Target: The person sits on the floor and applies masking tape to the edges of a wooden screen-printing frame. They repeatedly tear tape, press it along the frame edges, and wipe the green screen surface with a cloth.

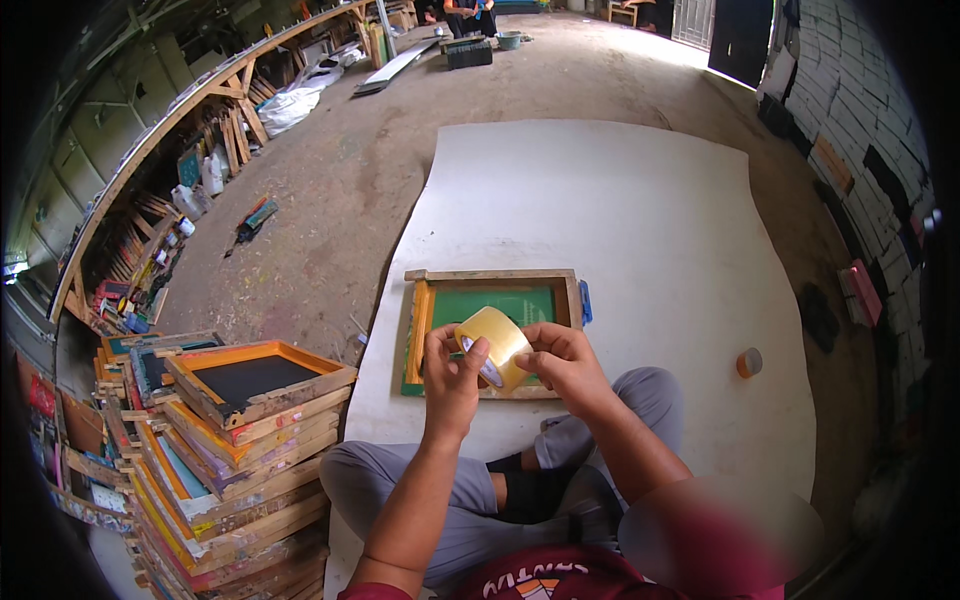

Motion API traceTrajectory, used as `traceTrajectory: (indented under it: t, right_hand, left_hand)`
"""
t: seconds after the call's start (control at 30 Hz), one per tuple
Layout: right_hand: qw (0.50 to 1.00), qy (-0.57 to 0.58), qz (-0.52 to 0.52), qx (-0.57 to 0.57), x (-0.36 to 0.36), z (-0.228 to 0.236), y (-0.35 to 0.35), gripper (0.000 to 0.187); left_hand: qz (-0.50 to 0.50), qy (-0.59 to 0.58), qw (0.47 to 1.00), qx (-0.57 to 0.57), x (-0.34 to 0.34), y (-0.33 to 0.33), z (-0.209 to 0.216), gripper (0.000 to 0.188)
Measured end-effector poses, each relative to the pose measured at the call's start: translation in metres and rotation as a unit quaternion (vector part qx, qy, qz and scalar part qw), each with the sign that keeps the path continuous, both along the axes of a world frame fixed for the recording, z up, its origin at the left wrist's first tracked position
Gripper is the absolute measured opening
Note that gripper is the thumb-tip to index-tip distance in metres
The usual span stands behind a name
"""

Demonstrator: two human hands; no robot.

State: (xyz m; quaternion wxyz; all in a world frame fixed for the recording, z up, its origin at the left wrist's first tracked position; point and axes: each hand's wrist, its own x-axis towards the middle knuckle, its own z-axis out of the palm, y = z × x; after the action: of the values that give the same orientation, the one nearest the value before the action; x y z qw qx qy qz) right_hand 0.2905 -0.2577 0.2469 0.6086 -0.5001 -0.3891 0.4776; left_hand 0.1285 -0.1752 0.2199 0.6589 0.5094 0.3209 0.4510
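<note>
A wide roll of clear yellowish packing tape (503, 338) is held up in front of me, tilted. My left hand (452, 382) grips it from the left, with the thumb at the core and the fingers around its side. On the other side, my right hand (570, 370) is closed, with its thumb and fingers pinching at the tape's edge. Below and behind the roll lies a wooden screen-printing frame (490, 275) with green mesh (450, 305), partly hidden by my hands and the tape. A blue object (585, 301) lies against the frame's right side.
I sit cross-legged on a white sheet (620, 210). At my left rises a tall stack of wooden screen frames (265, 430). A small orange-and-grey round container (749, 363) stands at right. A dark tool (256, 220) lies on the concrete floor; another person (468, 18) is far off.
</note>
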Motion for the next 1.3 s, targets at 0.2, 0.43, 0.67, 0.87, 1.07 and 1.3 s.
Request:
traceTrajectory:
  t: [0.2, 0.43, 0.67, 0.87, 1.07, 1.3]
  right_hand:
    - [0.999, 0.034, -0.002, 0.002, -0.004, -0.004, 0.003, 0.031]
    - [1.0, 0.027, -0.006, 0.005, -0.006, -0.008, 0.002, 0.03]
    - [0.998, 0.056, -0.005, 0.012, -0.014, -0.016, 0.002, 0.03]
    - [0.997, 0.051, -0.049, -0.017, -0.014, -0.013, 0.001, 0.021]
    - [0.878, -0.437, -0.038, 0.193, 0.021, 0.03, 0.001, 0.04]
    - [0.872, -0.391, 0.258, 0.142, 0.041, 0.026, 0.027, 0.025]
  left_hand:
    - [0.036, -0.001, 0.998, 0.05, 0.004, 0.007, -0.02, 0.053]
    - [0.026, 0.04, 0.999, 0.016, 0.005, 0.003, -0.015, 0.048]
    - [0.02, 0.041, 0.997, 0.056, 0.001, 0.007, -0.025, 0.055]
    - [-0.092, 0.006, 0.987, 0.133, -0.003, 0.002, -0.021, 0.082]
    - [-0.179, 0.156, 0.969, 0.075, -0.036, 0.02, -0.016, 0.092]
    - [-0.241, 0.254, 0.933, 0.084, -0.043, 0.038, 0.012, 0.124]
